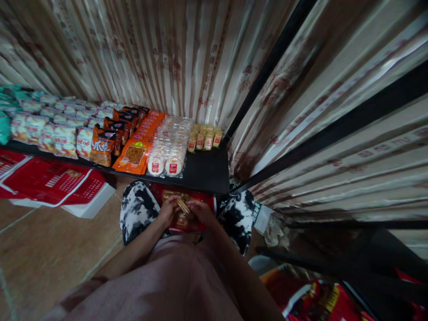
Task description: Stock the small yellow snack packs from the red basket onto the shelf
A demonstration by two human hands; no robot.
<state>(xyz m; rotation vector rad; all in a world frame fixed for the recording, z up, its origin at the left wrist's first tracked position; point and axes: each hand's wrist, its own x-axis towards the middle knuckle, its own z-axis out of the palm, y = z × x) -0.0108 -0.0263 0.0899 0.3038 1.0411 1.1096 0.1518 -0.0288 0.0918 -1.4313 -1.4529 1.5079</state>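
Left hand (168, 209) and right hand (200, 210) grasp a small snack packet (183, 206) (light, crinkly, crushable contents); pinch at the ends

snack packs (133, 154) on shelf (203, 171), basket (192, 198) below

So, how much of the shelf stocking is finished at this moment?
Done: the black shelf carries rows of orange flat packets, clear round-cake packs and small yellow packs. In hand: the left hand and right hand hold a small tan snack pack above a red box. Left: the bare shelf front at the right.
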